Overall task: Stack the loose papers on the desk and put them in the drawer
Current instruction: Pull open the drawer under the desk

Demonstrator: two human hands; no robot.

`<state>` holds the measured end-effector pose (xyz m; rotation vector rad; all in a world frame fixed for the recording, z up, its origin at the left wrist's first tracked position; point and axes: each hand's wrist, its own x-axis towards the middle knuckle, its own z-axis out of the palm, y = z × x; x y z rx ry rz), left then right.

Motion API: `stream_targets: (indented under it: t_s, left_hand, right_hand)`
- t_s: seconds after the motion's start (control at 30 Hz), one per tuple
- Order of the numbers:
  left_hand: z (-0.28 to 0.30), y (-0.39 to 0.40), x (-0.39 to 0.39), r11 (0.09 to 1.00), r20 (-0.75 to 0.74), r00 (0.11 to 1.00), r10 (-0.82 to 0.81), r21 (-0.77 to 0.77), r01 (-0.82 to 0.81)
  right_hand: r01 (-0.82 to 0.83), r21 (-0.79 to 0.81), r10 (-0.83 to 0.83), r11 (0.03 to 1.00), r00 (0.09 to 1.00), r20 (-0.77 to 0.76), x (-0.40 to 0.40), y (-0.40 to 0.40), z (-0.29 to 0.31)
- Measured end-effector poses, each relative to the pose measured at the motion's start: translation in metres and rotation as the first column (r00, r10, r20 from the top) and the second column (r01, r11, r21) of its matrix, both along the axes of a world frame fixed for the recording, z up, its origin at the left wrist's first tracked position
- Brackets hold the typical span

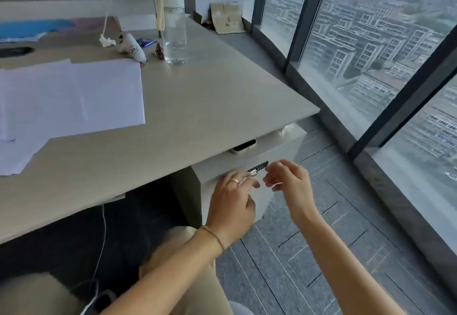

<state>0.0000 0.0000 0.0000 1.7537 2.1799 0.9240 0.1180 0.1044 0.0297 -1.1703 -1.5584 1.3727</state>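
Observation:
Loose white papers [71, 96] lie overlapping on the left of the beige desk [202, 106], some sticking out at the lower left. Under the desk's right corner stands a light grey drawer unit [277, 148] with a dark lock panel [258, 166] on its front; the drawers look closed. My left hand [232, 200], with a ring and a bracelet, has its fingers on the drawer front just below the lock. My right hand [291, 183] hovers beside the lock with curled, parted fingers and holds nothing.
A clear water bottle [174, 27], a small white tube [132, 47], a crumpled tissue and small bits stand at the back of the desk. Floor-to-ceiling windows run along the right. Grey carpet lies below. My knees and a white cable are under the desk.

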Motion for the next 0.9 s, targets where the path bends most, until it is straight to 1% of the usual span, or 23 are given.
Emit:
stream_targets:
  t_s: [0.1, 0.13, 0.17, 0.2, 0.27, 0.33, 0.4, 0.53, 0.67, 0.73, 0.83, 0.9]
  left_hand:
    - [-0.003, -0.003, 0.000, 0.998, -0.088, 0.996, -0.010, -0.070, 0.003]
    - [-0.002, -0.003, 0.000, 0.997, -0.120, 0.993, 0.004, -0.074, -0.013]
    - [-0.003, -0.002, 0.001, 0.998, -0.152, 0.988, -0.008, -0.067, -0.002]
    - [-0.003, 0.000, 0.002, 0.999, -0.188, 0.982, -0.016, -0.052, 0.007]
    - [-0.002, 0.006, 0.003, 1.000, -0.248, 0.969, -0.019, -0.029, 0.012]
    - [-0.001, 0.012, 0.002, 0.999, -0.267, 0.963, -0.016, -0.033, 0.007]
    - [-0.001, 0.015, 0.004, 1.000, -0.275, 0.961, -0.008, -0.023, 0.002]
    - [-0.006, 0.014, 0.004, 1.000, -0.248, 0.969, 0.003, 0.009, -0.001]
    - [0.010, 0.016, 0.011, 0.998, -0.260, 0.965, -0.022, 0.044, 0.034]
    - [0.018, 0.021, 0.015, 1.000, -0.282, 0.959, -0.031, -0.007, 0.030]
    - [0.018, 0.025, 0.024, 0.992, -0.297, 0.954, -0.032, -0.128, -0.006]
    - [0.018, 0.025, 0.033, 0.987, -0.329, 0.942, -0.067, -0.162, 0.014]
  right_hand:
    - [0.058, -0.094, -0.029, 0.994, 0.960, 0.279, -0.008, 0.008, -0.037]
    - [0.059, -0.133, -0.009, 0.989, 0.939, 0.344, -0.014, 0.008, -0.047]
    - [0.056, -0.163, 0.009, 0.985, 0.928, 0.372, -0.019, 0.011, -0.055]
    - [0.051, -0.195, 0.024, 0.979, 0.931, 0.364, -0.022, 0.013, -0.057]
    - [0.023, -0.254, 0.039, 0.967, 0.970, 0.240, -0.030, 0.019, -0.059]
    - [0.000, -0.292, 0.032, 0.956, 0.994, 0.103, -0.038, 0.018, -0.060]
    - [0.008, -0.288, 0.008, 0.958, 0.998, 0.056, -0.042, 0.018, -0.063]
    - [0.020, -0.243, 0.008, 0.970, 0.994, 0.112, -0.042, 0.025, -0.072]
    - [0.009, -0.214, 0.028, 0.977, 0.986, 0.166, -0.037, 0.025, -0.072]
    - [0.046, -0.198, -0.008, 0.979, 0.983, 0.186, -0.032, 0.021, -0.069]
    - [0.101, -0.226, -0.059, 0.969, 0.981, 0.184, -0.012, 0.010, -0.071]
    - [0.107, -0.241, -0.063, 0.965, 0.981, 0.183, 0.008, -0.001, -0.070]
